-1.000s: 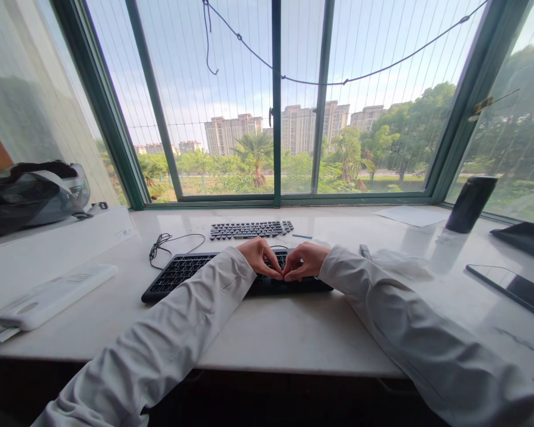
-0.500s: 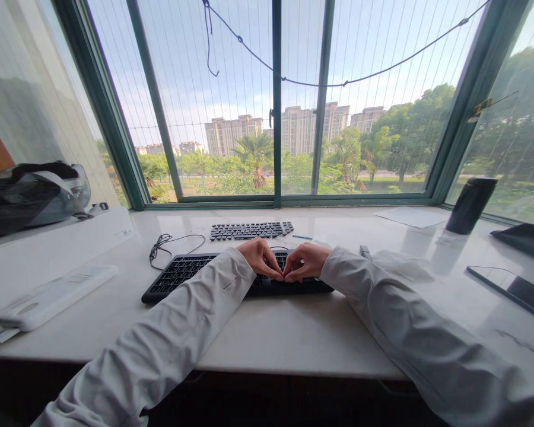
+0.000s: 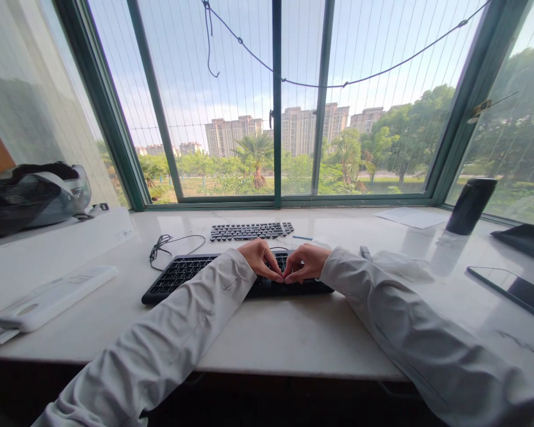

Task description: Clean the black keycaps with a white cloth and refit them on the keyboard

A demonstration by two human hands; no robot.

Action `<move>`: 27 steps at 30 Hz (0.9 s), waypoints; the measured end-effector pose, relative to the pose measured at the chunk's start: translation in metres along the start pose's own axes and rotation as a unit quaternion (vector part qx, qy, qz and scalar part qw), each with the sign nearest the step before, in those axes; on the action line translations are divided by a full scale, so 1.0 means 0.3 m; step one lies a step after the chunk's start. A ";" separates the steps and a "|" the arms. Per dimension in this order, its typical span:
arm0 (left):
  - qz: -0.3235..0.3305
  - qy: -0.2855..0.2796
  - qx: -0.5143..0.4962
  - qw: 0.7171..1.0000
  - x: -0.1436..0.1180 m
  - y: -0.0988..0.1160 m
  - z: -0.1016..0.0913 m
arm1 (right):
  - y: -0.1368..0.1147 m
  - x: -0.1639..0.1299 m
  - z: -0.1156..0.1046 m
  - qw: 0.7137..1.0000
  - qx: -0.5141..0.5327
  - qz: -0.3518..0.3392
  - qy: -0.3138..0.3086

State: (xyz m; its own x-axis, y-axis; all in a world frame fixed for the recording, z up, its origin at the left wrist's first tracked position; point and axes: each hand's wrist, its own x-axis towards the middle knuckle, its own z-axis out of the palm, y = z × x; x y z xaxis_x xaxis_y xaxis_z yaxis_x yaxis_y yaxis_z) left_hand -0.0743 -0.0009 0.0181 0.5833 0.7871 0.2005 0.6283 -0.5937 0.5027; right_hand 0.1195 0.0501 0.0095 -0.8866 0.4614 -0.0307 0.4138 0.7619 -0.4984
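Note:
A black keyboard [image 3: 178, 276] lies on the white countertop, partly covered by my forearms and hands. Over its right part, my left hand [image 3: 262, 259] and my right hand [image 3: 306, 262] meet fingertip to fingertip. Both are closed in a pinch, low above the keys. Whatever sits between the fingertips is too small to make out. Behind the hands, loose keycaps [image 3: 251, 231] are laid out in rows like a keyboard. A thin blue stick-like tool [image 3: 302, 238] rests to the right of them.
A coiled black cable [image 3: 159, 249] lies left, behind the keyboard. A white power strip-like device [image 3: 57, 296] and a white box [image 3: 111, 231] stand at the left. On the right are crumpled clear plastic [image 3: 400, 265], a dark tablet or phone [image 3: 511, 290], a black bottle [image 3: 470, 206] and paper [image 3: 410, 217].

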 end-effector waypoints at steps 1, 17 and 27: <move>0.000 0.000 0.001 1.000 0.000 0.001 0.001 | -0.001 0.000 0.000 1.000 -0.001 0.000 0.001; 0.052 -0.011 0.029 0.998 0.008 -0.030 0.002 | -0.010 0.000 0.004 1.000 -0.016 -0.016 0.014; 0.039 -0.040 0.055 0.997 0.013 -0.025 -0.007 | -0.025 0.002 0.001 0.998 -0.055 -0.014 0.017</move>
State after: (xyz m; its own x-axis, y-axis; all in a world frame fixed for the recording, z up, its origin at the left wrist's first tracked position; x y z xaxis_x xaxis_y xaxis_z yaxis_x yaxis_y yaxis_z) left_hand -0.0776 0.0070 0.0169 0.6686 0.7248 0.1662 0.6295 -0.6706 0.3925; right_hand 0.1159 0.0444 0.0129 -0.8915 0.4529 0.0133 0.4102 0.8192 -0.4008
